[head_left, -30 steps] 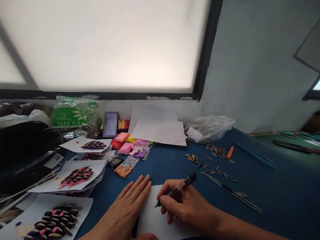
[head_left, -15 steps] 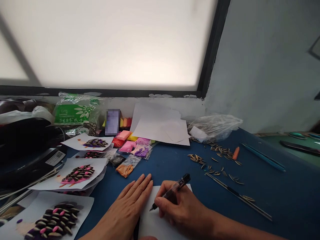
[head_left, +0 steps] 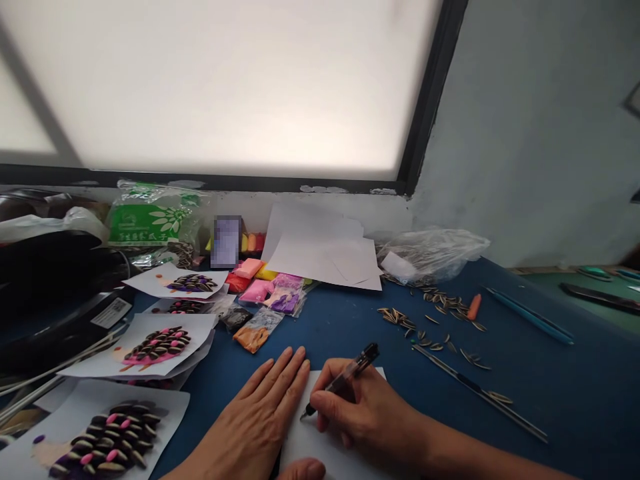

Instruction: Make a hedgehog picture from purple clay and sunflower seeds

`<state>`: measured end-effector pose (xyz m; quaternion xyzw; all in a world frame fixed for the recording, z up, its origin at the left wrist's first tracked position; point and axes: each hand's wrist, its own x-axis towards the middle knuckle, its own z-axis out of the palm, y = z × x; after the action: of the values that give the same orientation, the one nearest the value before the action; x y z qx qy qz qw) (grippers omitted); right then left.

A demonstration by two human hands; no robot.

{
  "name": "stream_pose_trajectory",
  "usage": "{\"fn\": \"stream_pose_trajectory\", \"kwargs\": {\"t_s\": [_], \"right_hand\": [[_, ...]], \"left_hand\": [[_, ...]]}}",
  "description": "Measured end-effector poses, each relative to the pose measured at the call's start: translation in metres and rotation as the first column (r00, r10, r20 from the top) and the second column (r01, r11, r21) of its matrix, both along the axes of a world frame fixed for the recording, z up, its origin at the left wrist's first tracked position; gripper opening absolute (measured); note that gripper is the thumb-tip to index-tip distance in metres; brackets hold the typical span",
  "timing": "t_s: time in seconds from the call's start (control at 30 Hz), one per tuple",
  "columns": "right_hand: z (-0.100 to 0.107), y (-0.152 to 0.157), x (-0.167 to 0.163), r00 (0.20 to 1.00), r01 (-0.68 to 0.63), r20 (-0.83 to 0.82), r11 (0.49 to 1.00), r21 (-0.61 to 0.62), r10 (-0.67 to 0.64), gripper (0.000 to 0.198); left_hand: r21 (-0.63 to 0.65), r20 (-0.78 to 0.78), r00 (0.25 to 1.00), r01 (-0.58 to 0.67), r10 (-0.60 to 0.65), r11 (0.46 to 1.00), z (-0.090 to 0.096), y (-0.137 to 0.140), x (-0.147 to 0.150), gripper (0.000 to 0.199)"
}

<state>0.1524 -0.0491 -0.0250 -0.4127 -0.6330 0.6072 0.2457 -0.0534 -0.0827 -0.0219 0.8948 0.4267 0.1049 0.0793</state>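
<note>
A black pen (head_left: pixel 345 380) is held in my right hand (head_left: pixel 370 413), its tip down at a white sheet of paper (head_left: pixel 320 457) in front of me. Flat along the paper's left edge lies my left hand (head_left: pixel 265 407), fingers stretched out and its thumb on the lower part of the sheet. I see no marks on the visible paper. To the left are several paper cards, among them a hedgehog picture (head_left: pixel 107 437) of striped sunflower seeds and pink bits, and another seed hedgehog card (head_left: pixel 155 350) behind it.
Bagged coloured clay (head_left: pixel 255 333), blank papers (head_left: pixel 325 253) and a green seed bag (head_left: pixel 150 223) stand toward the window. On the right lie loose sunflower seeds (head_left: pixel 397 317), an orange stick (head_left: pixel 474 307), a blue pen-like tool (head_left: pixel 530 317) and a metal rod tool (head_left: pixel 480 390).
The view has shifted slightly. My left thumb now shows more over the paper's lower part. The pen tip stays in nearly the same spot on the sheet.
</note>
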Motion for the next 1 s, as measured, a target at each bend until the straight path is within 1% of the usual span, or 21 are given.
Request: {"fn": "stream_pose_trajectory", "kwargs": {"t_s": [0.13,0.33,0.47,0.63,0.73,0.83,0.9,1.0], "right_hand": [[0.001,-0.001,-0.001,1.000,0.006,-0.005,1.000,-0.003,-0.006,0.017],[0.003,-0.003,-0.001,1.000,0.003,-0.019,1.000,-0.030,-0.004,0.018],[0.002,-0.002,-0.001,0.999,0.000,-0.041,0.998,-0.055,-0.002,0.020],[0.007,-0.001,-0.002,0.998,0.036,-0.052,0.995,-0.092,-0.041,0.014],[0.010,-0.001,-0.001,0.996,0.072,-0.042,0.997,-0.035,-0.073,0.009],[0.010,-0.001,0.000,0.996,0.093,-0.020,0.995,0.043,-0.093,0.009],[0.009,-0.001,0.001,0.996,0.090,0.000,0.994,0.062,-0.090,0.011],[0.008,-0.001,0.002,0.996,0.087,0.007,0.995,0.056,-0.088,0.012]], "left_hand": [[0.006,0.009,1.000,-0.002,0.002,1.000,-0.003,0.002,0.000,0.079],[-0.019,-0.022,1.000,-0.008,0.008,1.000,0.001,0.003,0.002,0.080],[-0.030,0.006,1.000,-0.005,0.005,1.000,0.002,0.002,0.001,0.079],[-0.078,0.019,1.000,0.016,-0.015,0.997,0.004,0.005,-0.004,0.083],[-0.101,-0.004,1.000,0.008,-0.009,0.995,0.007,0.007,-0.005,0.084],[-0.110,-0.030,1.000,0.000,-0.004,0.994,0.010,0.007,-0.004,0.081],[-0.107,-0.023,1.000,0.003,-0.006,0.994,0.011,0.006,-0.004,0.079],[-0.089,0.002,1.000,0.012,-0.012,0.996,0.012,0.004,-0.005,0.080]]}}
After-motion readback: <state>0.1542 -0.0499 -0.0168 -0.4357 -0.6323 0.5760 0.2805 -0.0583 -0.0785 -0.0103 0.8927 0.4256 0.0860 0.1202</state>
